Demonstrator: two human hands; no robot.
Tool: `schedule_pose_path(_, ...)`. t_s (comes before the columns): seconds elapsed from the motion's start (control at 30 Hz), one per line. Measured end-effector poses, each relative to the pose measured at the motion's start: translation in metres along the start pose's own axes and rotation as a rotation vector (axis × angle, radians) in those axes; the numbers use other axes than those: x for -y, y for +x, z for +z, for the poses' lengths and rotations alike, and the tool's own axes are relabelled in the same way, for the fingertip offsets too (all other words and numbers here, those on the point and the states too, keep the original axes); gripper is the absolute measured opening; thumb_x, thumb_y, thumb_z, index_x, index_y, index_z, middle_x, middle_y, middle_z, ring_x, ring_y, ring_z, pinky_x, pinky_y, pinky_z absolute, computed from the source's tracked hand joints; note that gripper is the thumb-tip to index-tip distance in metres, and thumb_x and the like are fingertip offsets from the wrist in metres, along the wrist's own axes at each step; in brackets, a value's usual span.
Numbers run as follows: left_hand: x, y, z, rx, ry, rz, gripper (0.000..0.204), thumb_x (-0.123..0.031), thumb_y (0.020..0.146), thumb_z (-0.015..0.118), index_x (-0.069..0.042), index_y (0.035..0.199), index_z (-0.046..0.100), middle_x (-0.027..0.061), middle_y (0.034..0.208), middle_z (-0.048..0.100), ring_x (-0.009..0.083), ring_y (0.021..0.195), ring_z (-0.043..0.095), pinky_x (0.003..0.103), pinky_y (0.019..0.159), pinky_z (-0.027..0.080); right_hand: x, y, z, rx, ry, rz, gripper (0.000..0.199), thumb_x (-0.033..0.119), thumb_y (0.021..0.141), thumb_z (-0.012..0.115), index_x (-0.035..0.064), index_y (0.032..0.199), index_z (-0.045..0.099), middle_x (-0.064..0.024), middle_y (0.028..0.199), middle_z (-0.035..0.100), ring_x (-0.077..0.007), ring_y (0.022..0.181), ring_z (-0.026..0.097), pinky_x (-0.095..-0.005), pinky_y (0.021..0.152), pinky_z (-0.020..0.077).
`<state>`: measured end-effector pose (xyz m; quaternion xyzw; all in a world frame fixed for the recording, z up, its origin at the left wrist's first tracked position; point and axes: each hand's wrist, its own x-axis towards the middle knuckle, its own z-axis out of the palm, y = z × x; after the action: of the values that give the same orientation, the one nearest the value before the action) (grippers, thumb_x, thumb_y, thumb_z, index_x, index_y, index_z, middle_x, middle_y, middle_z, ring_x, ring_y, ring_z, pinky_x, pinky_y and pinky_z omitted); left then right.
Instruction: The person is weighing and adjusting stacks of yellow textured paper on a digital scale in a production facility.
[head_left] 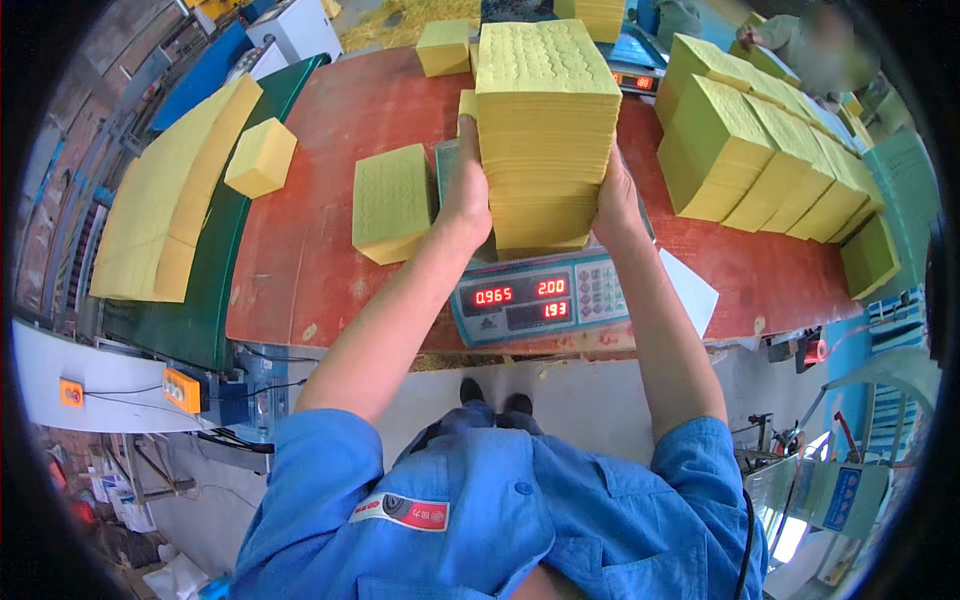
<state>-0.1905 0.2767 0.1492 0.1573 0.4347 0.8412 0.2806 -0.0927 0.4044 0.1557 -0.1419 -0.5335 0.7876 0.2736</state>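
A tall stack of yellow embossed paper sheets [545,135] stands between my two hands, above the digital weighing scale [540,292]. My left hand [468,190] presses flat along its left side, and my right hand [615,200] clasps its right side. Whether the stack rests on the scale's pan or is held just over it I cannot tell. The scale's red display is lit. Just left of the scale sits a shorter yellow paper stack [392,203]. A white sheet [688,290] lies beside the scale, near my right forearm.
The red table [300,230] carries rows of yellow stacks [745,150] at the right. A green conveyor belt [215,260] at the left bears a long yellow paper block [170,190] and a small one [262,157]. Another person [815,50] is at the far right.
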Motion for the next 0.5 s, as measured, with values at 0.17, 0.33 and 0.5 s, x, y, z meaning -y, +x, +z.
schedule_pose_path(0.17,0.007,-0.034,-0.03,-0.067,0.151,0.144,0.083,-0.065,0.096,0.025,0.001,0.147,0.03,0.0124,0.152,0.034,0.0233,0.14,0.03,0.039,0.116,0.017,-0.008,-0.022,-0.017,-0.006,0.006,-0.098,0.066,0.052,0.101,0.031,0.0061,0.149,0.03,-0.0108,0.151,0.033,-0.0239,0.138,0.032,-0.0385,0.112,0.0261)
schedule_pose_path(0.33,-0.021,-0.146,-0.07,-0.08,0.09,0.107,0.086,-0.066,0.096,0.017,0.002,0.149,0.022,0.0157,0.158,0.018,0.0261,0.148,0.01,0.047,0.118,0.007,-0.017,-0.126,-0.076,0.0,0.016,-0.099,0.068,0.054,0.101,0.024,0.0075,0.151,0.024,-0.0103,0.155,0.027,-0.0263,0.144,0.025,-0.0447,0.114,0.0195)
schedule_pose_path(0.5,-0.027,-0.212,-0.093,-0.205,0.073,0.055,0.085,-0.065,0.097,0.017,0.003,0.148,0.025,0.0186,0.156,0.023,0.0289,0.146,0.017,0.048,0.117,0.013,-0.021,-0.189,-0.109,-0.089,0.096,0.048,0.067,0.05,0.102,0.027,0.0017,0.148,0.027,-0.0163,0.15,0.035,-0.0299,0.14,0.032,-0.045,0.113,0.0238)
